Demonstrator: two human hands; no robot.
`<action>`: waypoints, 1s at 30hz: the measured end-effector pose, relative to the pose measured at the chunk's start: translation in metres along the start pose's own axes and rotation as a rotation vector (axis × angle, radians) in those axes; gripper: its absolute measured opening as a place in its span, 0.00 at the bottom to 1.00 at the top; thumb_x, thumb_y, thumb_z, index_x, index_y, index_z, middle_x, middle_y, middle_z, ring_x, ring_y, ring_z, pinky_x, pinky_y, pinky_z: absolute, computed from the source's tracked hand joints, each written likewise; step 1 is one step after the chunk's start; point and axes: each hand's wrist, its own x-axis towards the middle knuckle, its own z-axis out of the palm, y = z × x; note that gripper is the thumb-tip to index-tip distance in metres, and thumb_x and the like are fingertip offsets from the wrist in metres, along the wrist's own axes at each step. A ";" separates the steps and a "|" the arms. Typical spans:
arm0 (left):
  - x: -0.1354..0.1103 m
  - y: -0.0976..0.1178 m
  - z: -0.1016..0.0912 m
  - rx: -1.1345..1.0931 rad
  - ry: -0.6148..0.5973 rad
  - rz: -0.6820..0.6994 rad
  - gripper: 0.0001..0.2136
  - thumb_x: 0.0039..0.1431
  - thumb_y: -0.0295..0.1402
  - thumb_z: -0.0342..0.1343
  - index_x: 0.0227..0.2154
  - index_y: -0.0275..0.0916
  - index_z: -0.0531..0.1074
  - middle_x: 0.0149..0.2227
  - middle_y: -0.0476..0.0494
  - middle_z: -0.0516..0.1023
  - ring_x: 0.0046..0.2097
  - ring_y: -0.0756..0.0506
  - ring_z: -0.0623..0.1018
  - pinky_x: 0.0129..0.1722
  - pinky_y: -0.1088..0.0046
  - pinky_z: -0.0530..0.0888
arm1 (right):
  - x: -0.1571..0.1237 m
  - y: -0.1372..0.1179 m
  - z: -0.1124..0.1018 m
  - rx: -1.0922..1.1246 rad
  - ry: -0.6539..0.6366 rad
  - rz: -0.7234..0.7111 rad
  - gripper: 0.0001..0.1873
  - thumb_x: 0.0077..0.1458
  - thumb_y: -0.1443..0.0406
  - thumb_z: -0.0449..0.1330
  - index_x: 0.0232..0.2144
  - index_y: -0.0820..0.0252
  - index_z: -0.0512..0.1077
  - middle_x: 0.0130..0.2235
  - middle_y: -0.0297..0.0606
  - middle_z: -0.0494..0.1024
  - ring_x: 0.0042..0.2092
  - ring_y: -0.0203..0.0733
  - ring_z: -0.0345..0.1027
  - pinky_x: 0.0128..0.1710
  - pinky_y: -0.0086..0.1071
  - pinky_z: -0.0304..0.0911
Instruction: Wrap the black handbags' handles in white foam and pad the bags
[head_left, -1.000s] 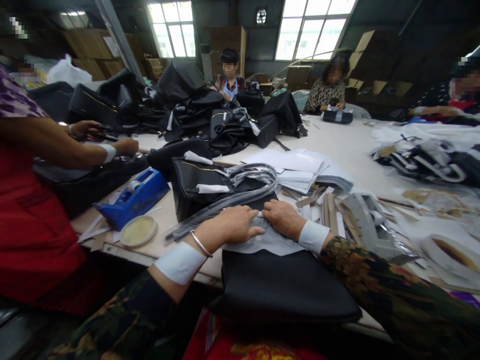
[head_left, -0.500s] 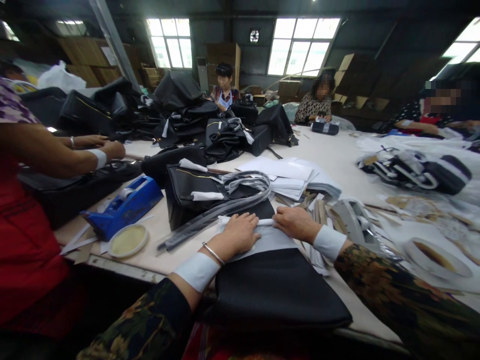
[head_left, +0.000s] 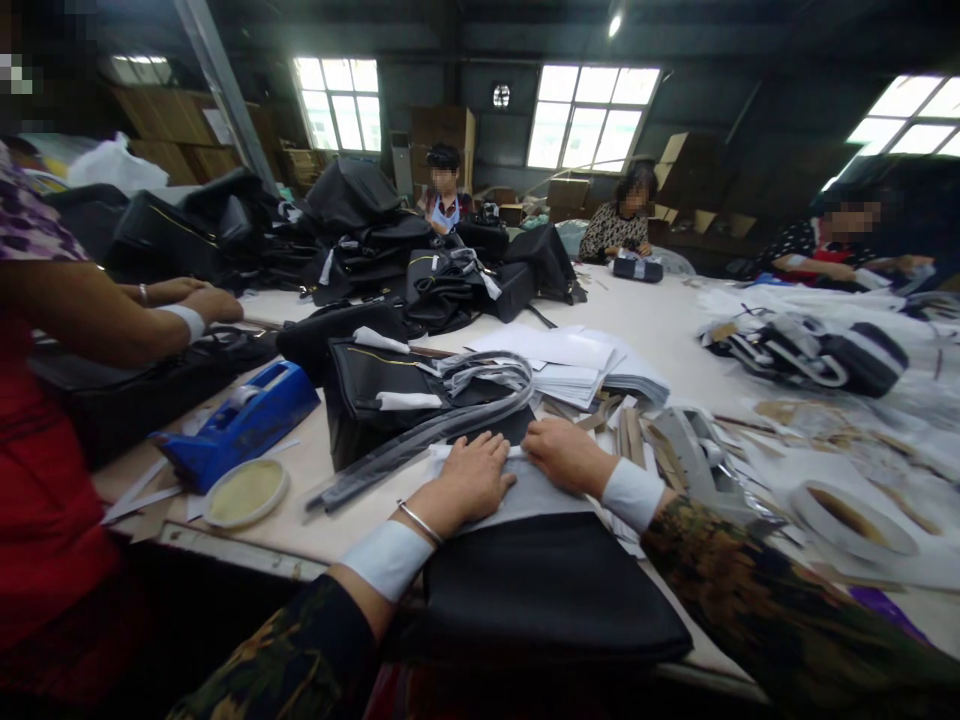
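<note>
A black bag (head_left: pixel 551 590) lies at the table's front edge, close to my body. White wrapping paper (head_left: pixel 536 502) covers its far end, with a rolled or folded upper edge. My left hand (head_left: pixel 471 480) lies on this paper, its fingers stretched out and pressing down. At the paper's upper right edge, my right hand (head_left: pixel 566 456) has its fingers curled over the white paper, gripping it. Just beyond stands another black bag (head_left: pixel 386 378) with a gold zip and white-wrapped pieces. Its long handles (head_left: pixel 491 378) are covered in clear plastic and curve towards my hands.
Left are a blue tape dispenser (head_left: pixel 247 420) and a round shallow dish (head_left: pixel 246 492). White sheets (head_left: pixel 570 365) lie ahead. A grey tape dispenser (head_left: pixel 694 455) and a tape roll (head_left: pixel 851 520) are on the right. A co-worker's hands (head_left: pixel 199 300) are at left; several people sit opposite.
The view has shifted slightly. My right hand has edged left along the paper's upper edge, closer to my left hand. My left hand remains flat on the paper.
</note>
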 end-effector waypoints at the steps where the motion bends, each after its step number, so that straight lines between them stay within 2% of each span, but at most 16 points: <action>1: -0.003 0.000 -0.002 -0.017 -0.006 0.007 0.29 0.65 0.49 0.43 0.64 0.40 0.58 0.68 0.37 0.58 0.68 0.35 0.57 0.63 0.46 0.58 | 0.004 -0.004 0.004 0.022 -0.012 -0.015 0.11 0.62 0.64 0.54 0.36 0.61 0.77 0.41 0.46 0.78 0.43 0.45 0.71 0.44 0.32 0.60; 3: -0.009 -0.002 -0.008 -0.063 -0.014 0.042 0.31 0.65 0.52 0.43 0.65 0.40 0.56 0.69 0.37 0.56 0.69 0.35 0.56 0.64 0.47 0.56 | 0.013 -0.003 0.010 0.065 -0.023 -0.018 0.13 0.62 0.64 0.54 0.35 0.62 0.78 0.39 0.46 0.79 0.41 0.44 0.72 0.42 0.32 0.61; 6: -0.016 -0.004 -0.013 -0.098 -0.012 0.099 0.33 0.64 0.53 0.44 0.65 0.38 0.57 0.68 0.35 0.56 0.69 0.35 0.55 0.65 0.48 0.54 | 0.029 0.012 0.013 0.126 -0.044 -0.007 0.16 0.64 0.63 0.52 0.39 0.62 0.79 0.40 0.45 0.81 0.42 0.43 0.73 0.42 0.31 0.62; 9: -0.016 -0.004 -0.012 -0.091 -0.021 0.114 0.35 0.62 0.54 0.45 0.65 0.34 0.58 0.67 0.32 0.58 0.69 0.33 0.56 0.65 0.46 0.54 | 0.052 0.023 0.015 0.159 -0.108 -0.017 0.13 0.60 0.65 0.55 0.39 0.62 0.80 0.39 0.43 0.83 0.41 0.43 0.75 0.43 0.30 0.64; 12: -0.014 -0.005 -0.008 -0.097 -0.017 0.107 0.37 0.61 0.56 0.45 0.65 0.34 0.57 0.67 0.32 0.58 0.68 0.33 0.56 0.64 0.45 0.54 | 0.084 0.023 0.015 0.174 -0.132 -0.027 0.17 0.57 0.68 0.58 0.48 0.62 0.77 0.49 0.44 0.80 0.50 0.44 0.73 0.49 0.31 0.63; 15: -0.013 -0.007 -0.004 -0.119 -0.002 0.103 0.37 0.61 0.56 0.43 0.66 0.35 0.56 0.68 0.32 0.56 0.69 0.34 0.56 0.65 0.46 0.54 | 0.124 0.023 0.012 0.174 -0.129 -0.018 0.25 0.59 0.68 0.57 0.59 0.62 0.68 0.60 0.45 0.71 0.59 0.45 0.65 0.58 0.34 0.59; 17: -0.014 -0.008 -0.003 -0.138 0.000 0.097 0.37 0.61 0.56 0.44 0.66 0.36 0.56 0.69 0.33 0.55 0.69 0.34 0.55 0.65 0.47 0.54 | 0.147 0.026 0.008 0.161 -0.158 -0.003 0.21 0.62 0.65 0.57 0.57 0.61 0.68 0.59 0.45 0.71 0.58 0.46 0.66 0.58 0.41 0.60; 19: -0.016 -0.009 -0.004 -0.159 -0.003 0.092 0.37 0.61 0.56 0.44 0.66 0.37 0.56 0.69 0.34 0.55 0.69 0.34 0.55 0.65 0.47 0.53 | 0.163 0.029 0.007 0.134 -0.217 0.021 0.17 0.64 0.60 0.57 0.51 0.61 0.72 0.54 0.44 0.75 0.53 0.46 0.70 0.54 0.46 0.65; 21: -0.017 -0.009 -0.005 -0.179 -0.006 0.099 0.37 0.61 0.56 0.43 0.66 0.36 0.55 0.69 0.34 0.55 0.69 0.34 0.55 0.65 0.47 0.52 | 0.170 0.030 0.010 0.101 -0.282 0.047 0.15 0.63 0.57 0.58 0.47 0.62 0.73 0.49 0.42 0.76 0.48 0.45 0.72 0.50 0.46 0.68; 23: -0.017 -0.010 -0.006 -0.193 -0.003 0.110 0.37 0.62 0.56 0.42 0.66 0.35 0.55 0.68 0.33 0.56 0.69 0.34 0.55 0.65 0.46 0.52 | 0.170 0.028 0.016 0.072 -0.315 0.068 0.16 0.63 0.57 0.59 0.48 0.62 0.72 0.50 0.42 0.75 0.48 0.45 0.72 0.49 0.46 0.68; 26: -0.017 -0.011 -0.006 -0.200 0.003 0.108 0.37 0.62 0.55 0.42 0.66 0.34 0.55 0.68 0.32 0.56 0.69 0.34 0.54 0.65 0.45 0.52 | 0.165 0.023 0.027 0.052 -0.297 0.083 0.24 0.61 0.55 0.60 0.55 0.62 0.68 0.56 0.47 0.71 0.54 0.50 0.69 0.53 0.49 0.65; 30: -0.018 -0.011 -0.007 -0.208 0.009 0.106 0.37 0.62 0.55 0.42 0.66 0.34 0.55 0.68 0.32 0.56 0.69 0.34 0.55 0.65 0.45 0.52 | 0.166 0.018 0.031 0.031 -0.268 0.117 0.35 0.56 0.51 0.62 0.58 0.68 0.66 0.58 0.58 0.70 0.58 0.54 0.67 0.55 0.41 0.62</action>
